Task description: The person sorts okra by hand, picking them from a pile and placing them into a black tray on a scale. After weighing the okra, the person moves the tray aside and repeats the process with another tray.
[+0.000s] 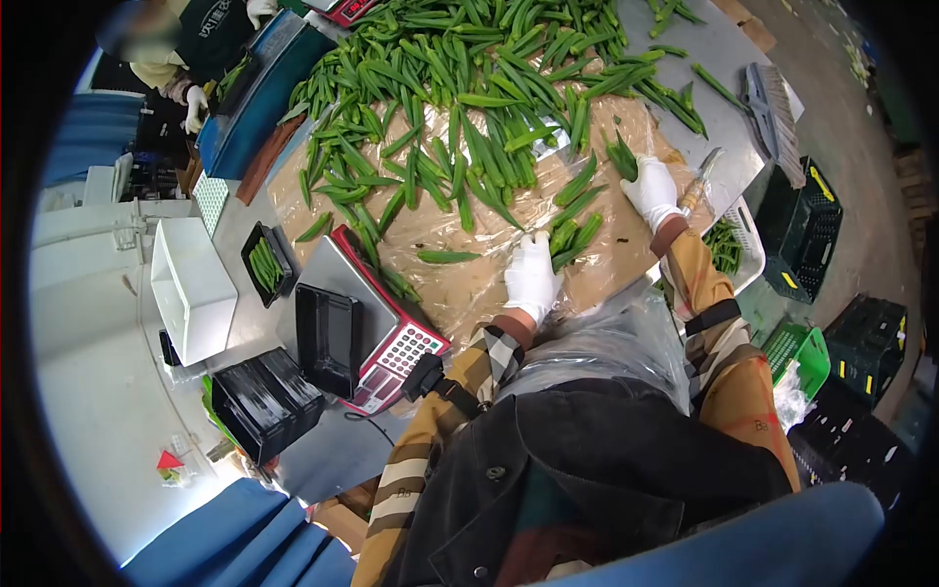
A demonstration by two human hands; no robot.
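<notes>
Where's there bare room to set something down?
Bare steel lies between the white box and scale. Plastic-covered cardboard shows bare between the right hand and the okra by the left hand. The okra heap crowds the far side.

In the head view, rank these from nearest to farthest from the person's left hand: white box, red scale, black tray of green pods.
1. Red scale: just left of the left hand.
2. Black tray of green pods: beyond the scale.
3. White box: farthest left.
</notes>
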